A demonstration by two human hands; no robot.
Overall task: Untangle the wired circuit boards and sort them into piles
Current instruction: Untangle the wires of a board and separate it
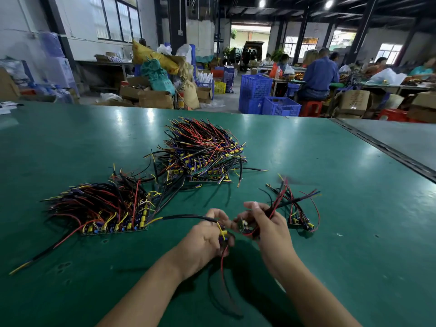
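My left hand (204, 239) is closed on a small wired circuit board (223, 234) with yellow parts; its black wire runs off to the left and a red wire hangs down. My right hand (266, 226) grips another small green board (242, 225) and a bundle of red and black wires that fan up to the right. The two hands are close together just above the green table (354, 208). A neat pile of wired boards (103, 208) lies to the left, a bigger pile (200, 149) sits at the centre back, and a small group of boards (300, 219) lies right of my right hand.
A seam (382, 147) runs diagonally where a grey table joins on the right. Beyond the table's far edge stand blue crates (266, 97), cardboard boxes, sacks and seated people at other benches. A loose black wire with a yellow tip (35, 258) stretches toward the front left.
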